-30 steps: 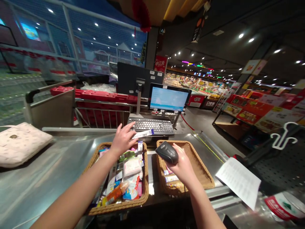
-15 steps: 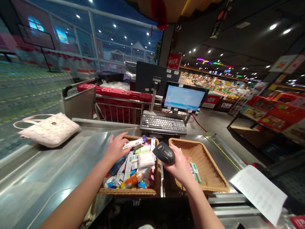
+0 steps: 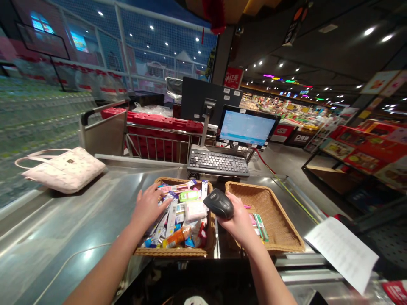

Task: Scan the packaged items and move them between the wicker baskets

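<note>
My right hand [image 3: 237,220] is wrapped round a black barcode scanner [image 3: 219,204], held up over the gap between two wicker baskets. My left hand [image 3: 149,206] is open over the left side of the left basket [image 3: 178,253], its fingers stretched across the packets; the fingertips touch or almost touch them. That basket is full of small packaged goods: long white-and-purple packets [image 3: 171,217], a green packet [image 3: 189,195], a pale pink-white pack [image 3: 195,210] and an orange wrapper [image 3: 177,238]. In the right basket [image 3: 280,220] lie a few items, among them a green-and-white box [image 3: 261,228].
Behind the baskets stand a black keyboard [image 3: 219,162] and a lit monitor [image 3: 248,126]. A pale handbag [image 3: 68,171] sits on the metal counter [image 3: 124,186] to the left. A printed paper sheet [image 3: 343,250] lies at the right; a thin cable [image 3: 71,259] runs along the left.
My left hand has drawn back left and down from the long white packet at the basket's far edge to the packets on its left side. The right hand keeps the scanner in place.
</note>
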`<state>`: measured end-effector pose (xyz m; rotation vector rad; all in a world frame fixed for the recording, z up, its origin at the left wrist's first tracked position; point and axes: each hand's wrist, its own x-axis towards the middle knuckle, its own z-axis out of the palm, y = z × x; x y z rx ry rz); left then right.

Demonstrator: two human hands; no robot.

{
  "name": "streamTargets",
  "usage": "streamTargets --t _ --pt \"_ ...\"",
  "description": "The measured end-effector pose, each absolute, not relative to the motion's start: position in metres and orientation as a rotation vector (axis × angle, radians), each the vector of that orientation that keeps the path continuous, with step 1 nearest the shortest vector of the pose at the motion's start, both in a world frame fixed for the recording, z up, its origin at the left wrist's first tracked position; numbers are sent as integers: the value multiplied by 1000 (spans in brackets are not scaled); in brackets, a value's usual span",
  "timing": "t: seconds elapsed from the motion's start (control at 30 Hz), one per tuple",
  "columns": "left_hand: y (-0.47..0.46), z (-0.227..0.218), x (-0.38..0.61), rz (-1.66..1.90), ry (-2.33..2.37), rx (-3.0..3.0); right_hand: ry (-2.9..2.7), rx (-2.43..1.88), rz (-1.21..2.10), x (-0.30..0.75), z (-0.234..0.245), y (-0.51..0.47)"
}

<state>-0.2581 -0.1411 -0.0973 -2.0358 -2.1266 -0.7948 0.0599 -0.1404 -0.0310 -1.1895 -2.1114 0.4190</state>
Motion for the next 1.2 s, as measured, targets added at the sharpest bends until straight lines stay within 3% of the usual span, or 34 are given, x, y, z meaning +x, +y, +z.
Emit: streamTargets --t 0.57,0.93,1.2 --pt "-67 -58 -69 -809 -1417 -2735 -1734 -1449 79 202 -18 -132" --pt "-9 -112 79 -38 -1277 -2995 -1616 -1517 83 275 -17 -114" --pt "19 -175 117 370 -1235 -2940 -1668 -1499 92 308 -21 -84"
